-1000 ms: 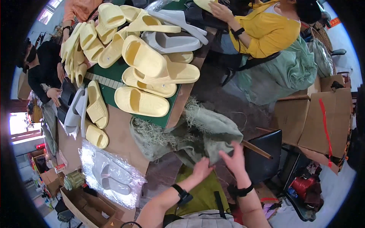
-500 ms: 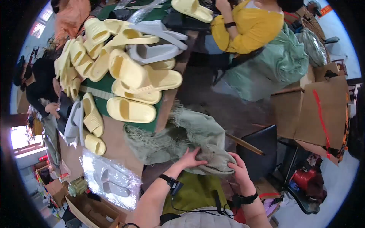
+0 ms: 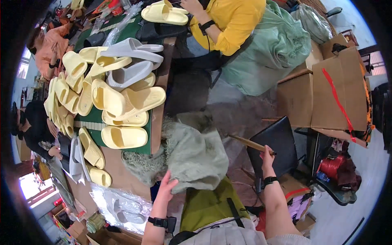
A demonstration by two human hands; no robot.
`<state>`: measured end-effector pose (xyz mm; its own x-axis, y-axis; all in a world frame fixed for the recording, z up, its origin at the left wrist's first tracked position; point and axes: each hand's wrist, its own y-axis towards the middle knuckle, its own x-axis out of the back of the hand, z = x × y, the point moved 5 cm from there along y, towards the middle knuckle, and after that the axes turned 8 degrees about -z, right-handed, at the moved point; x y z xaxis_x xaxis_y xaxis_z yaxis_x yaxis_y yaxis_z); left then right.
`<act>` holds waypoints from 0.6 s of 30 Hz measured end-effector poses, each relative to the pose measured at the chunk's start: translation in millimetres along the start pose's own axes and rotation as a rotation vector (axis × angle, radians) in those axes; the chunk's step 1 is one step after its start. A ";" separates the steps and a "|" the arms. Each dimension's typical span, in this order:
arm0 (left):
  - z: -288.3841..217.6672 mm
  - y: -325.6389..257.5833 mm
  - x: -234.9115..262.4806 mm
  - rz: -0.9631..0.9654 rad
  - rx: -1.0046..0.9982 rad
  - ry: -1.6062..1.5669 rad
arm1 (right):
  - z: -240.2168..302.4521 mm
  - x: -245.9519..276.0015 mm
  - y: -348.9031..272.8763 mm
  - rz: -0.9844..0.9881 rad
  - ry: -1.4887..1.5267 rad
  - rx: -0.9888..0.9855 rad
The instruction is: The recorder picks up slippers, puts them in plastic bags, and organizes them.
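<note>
I see my left hand [image 3: 166, 188] stretched forward with the fingers spread flat, pressing on the pale green mesh sack [image 3: 196, 157] that hangs crumpled over the near edge of the surface [image 3: 118, 175]; it is released, gripping nothing. My right hand [image 3: 267, 157] reaches out to the side (wrist with a dark band), clenched around the end of a wooden stick [image 3: 250, 143] that slants away above a black chair [image 3: 274, 143]. Yellow slippers [image 3: 122, 136] lie piled on the surface beyond the sack, just beside its frayed edge.
</note>
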<state>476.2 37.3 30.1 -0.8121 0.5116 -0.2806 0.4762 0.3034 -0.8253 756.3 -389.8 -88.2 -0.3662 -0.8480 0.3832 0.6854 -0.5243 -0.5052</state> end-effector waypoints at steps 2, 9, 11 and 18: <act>-17.8 -4.9 7.0 0.035 -0.119 -0.025 | 0.1 1.0 1.7 0.008 -0.015 -0.052; -12.8 -27.1 3.0 0.001 -0.140 -0.035 | 18.7 -54.9 11.0 0.060 0.205 -0.056; -3.1 -28.2 -5.9 -0.016 -0.130 0.014 | 30.7 -76.9 28.6 0.141 0.097 0.022; 19.6 -24.8 -23.9 0.025 -0.067 0.081 | 91.0 -157.2 14.0 0.524 0.074 0.111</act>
<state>477.2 1.8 47.7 -0.7709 0.5823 -0.2579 0.5198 0.3413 -0.7831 880.7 -256.8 -85.1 0.0017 -0.9990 0.0440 0.8491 -0.0218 -0.5278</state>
